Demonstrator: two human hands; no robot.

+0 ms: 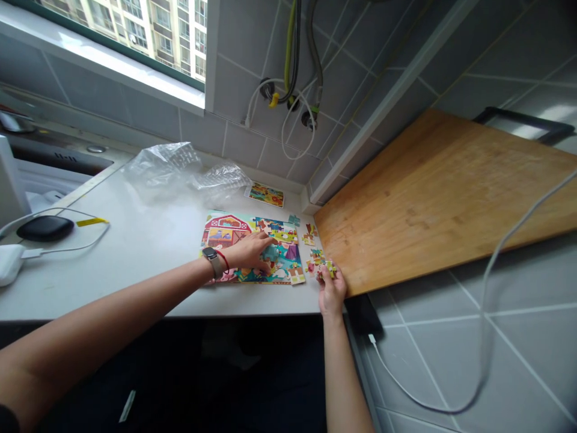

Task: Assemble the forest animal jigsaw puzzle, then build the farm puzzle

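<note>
**Signs point to a home kitchen**

A white countertop (pixel 135 258) fills a corner under a window (pixel 164 36), and at its left end sits what looks like a metal sink (pixel 85 162) with slots in its side. Grey wall tiles (pixel 246 144) with pale joints line the walls. Hoses (pixel 289 45) hang to dark wall fittings (pixel 309 119), one beside a yellow handle (pixel 273 100). A broad wooden board (pixel 451 192), much like a cutting board, slants at the right. The jigsaw puzzle (pixel 225 236) suggests a household, as does the apartment-like building (pixel 162 24) outside.
</note>
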